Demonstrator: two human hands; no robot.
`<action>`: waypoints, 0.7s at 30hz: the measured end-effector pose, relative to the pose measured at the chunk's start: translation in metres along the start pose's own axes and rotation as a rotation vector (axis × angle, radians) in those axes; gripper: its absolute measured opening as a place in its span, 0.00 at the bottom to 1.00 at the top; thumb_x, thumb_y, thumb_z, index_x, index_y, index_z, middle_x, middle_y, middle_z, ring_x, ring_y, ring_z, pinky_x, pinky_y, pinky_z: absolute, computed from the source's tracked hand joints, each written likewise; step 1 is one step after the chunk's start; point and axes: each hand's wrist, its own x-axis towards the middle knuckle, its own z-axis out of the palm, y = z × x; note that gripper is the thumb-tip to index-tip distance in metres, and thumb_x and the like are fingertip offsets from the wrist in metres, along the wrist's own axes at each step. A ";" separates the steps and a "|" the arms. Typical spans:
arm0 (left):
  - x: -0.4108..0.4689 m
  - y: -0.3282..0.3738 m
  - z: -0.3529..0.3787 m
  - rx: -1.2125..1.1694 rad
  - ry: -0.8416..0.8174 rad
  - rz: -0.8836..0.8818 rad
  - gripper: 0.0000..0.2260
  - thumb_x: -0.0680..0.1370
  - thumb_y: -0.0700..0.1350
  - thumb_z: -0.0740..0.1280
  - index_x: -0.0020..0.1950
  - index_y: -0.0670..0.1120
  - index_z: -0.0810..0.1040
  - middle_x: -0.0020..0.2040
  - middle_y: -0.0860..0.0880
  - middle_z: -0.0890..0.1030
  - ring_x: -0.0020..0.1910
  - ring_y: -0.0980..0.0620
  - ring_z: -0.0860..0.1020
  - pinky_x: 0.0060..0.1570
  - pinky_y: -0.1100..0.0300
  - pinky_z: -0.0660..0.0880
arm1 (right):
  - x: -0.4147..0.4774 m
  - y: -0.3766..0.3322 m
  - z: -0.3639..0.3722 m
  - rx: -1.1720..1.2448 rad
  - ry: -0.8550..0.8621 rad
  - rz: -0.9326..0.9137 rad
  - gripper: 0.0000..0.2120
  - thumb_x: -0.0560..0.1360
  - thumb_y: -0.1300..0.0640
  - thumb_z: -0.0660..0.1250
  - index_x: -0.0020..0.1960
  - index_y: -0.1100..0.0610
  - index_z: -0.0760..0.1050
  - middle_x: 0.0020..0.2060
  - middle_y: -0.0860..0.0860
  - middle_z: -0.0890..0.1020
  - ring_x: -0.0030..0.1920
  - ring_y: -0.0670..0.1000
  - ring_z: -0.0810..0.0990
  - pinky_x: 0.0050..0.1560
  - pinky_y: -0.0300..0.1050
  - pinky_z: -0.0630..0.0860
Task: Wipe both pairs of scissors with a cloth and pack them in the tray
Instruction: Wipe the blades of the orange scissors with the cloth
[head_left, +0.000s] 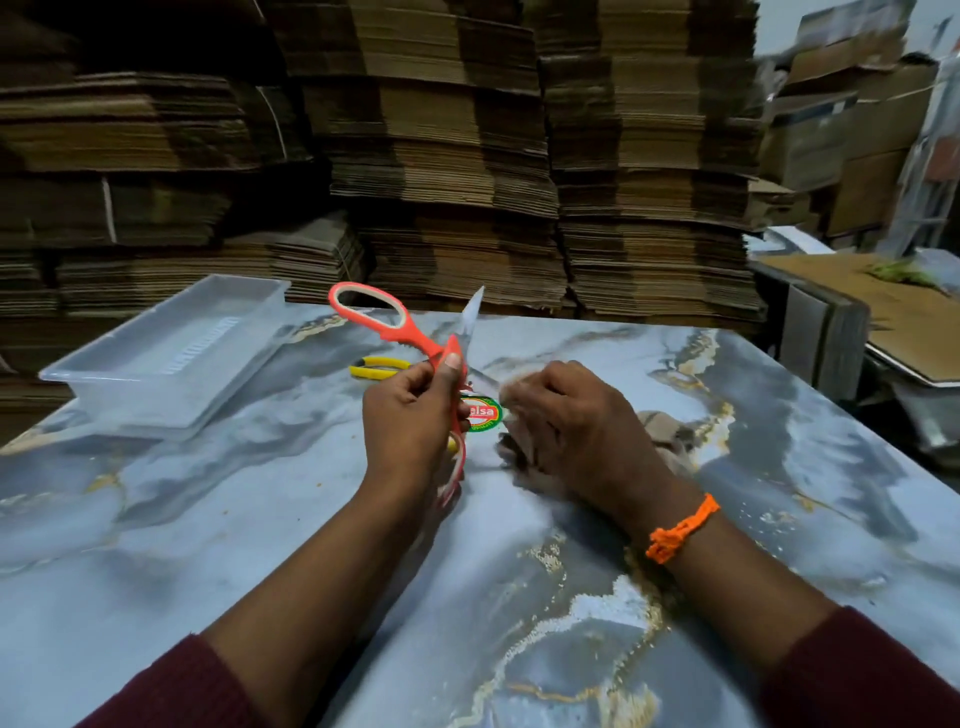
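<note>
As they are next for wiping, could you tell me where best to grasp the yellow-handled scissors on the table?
Grip the yellow-handled scissors by their handle loops, coming from the clear plastic tray side: the loops lie flat and exposed, blades hidden behind the left hand.

Marble-pattern desk: clear tray far left, yellow scissors mid-desk, brown cloth right.
</note>
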 end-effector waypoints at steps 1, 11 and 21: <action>0.003 0.002 -0.004 -0.013 0.015 -0.002 0.14 0.81 0.48 0.70 0.44 0.38 0.83 0.31 0.43 0.78 0.29 0.50 0.75 0.30 0.62 0.75 | -0.005 0.011 -0.004 -0.023 -0.030 0.032 0.12 0.78 0.51 0.64 0.49 0.56 0.84 0.41 0.54 0.80 0.42 0.59 0.79 0.34 0.50 0.78; -0.002 -0.004 0.004 0.110 -0.014 0.079 0.16 0.82 0.49 0.69 0.44 0.38 0.84 0.31 0.42 0.81 0.28 0.54 0.78 0.29 0.62 0.75 | 0.011 -0.017 -0.005 0.093 0.089 0.101 0.09 0.75 0.57 0.76 0.55 0.54 0.84 0.42 0.52 0.79 0.45 0.55 0.77 0.39 0.50 0.76; 0.007 -0.002 -0.007 0.026 -0.011 -0.049 0.16 0.81 0.49 0.70 0.41 0.39 0.82 0.28 0.44 0.76 0.29 0.47 0.74 0.33 0.55 0.73 | -0.005 0.019 -0.011 -0.067 -0.303 0.297 0.12 0.75 0.45 0.66 0.47 0.49 0.86 0.42 0.49 0.83 0.45 0.55 0.83 0.41 0.48 0.79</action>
